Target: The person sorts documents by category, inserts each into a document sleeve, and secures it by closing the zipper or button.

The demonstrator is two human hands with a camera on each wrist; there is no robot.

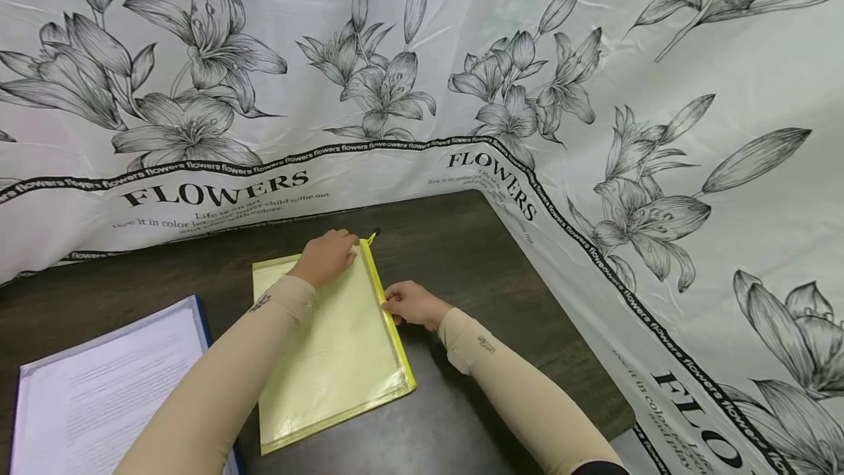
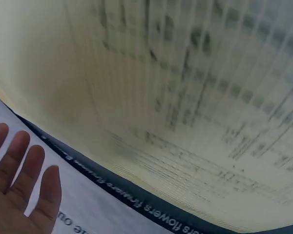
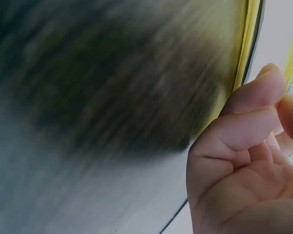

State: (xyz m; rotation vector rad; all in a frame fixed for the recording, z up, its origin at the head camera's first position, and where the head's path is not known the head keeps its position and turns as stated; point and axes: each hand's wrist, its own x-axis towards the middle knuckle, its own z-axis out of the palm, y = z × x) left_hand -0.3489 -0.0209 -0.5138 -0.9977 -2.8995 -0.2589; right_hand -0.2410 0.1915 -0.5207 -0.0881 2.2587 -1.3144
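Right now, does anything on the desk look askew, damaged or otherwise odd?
Nothing looks damaged or spilled. The yellow zip pouch lies slightly turned on the dark desk. The left hand rests on its top end; the right hand pinches its zipper edge. Both wrist views are blurred.

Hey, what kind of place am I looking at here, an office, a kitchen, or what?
Probably a desk set up for paperwork: a dark wooden tabletop carries a yellow zip document pouch and a blue folder of printed pages. Flower-printed sheeting hung round it hides the room, so the building cannot be told.
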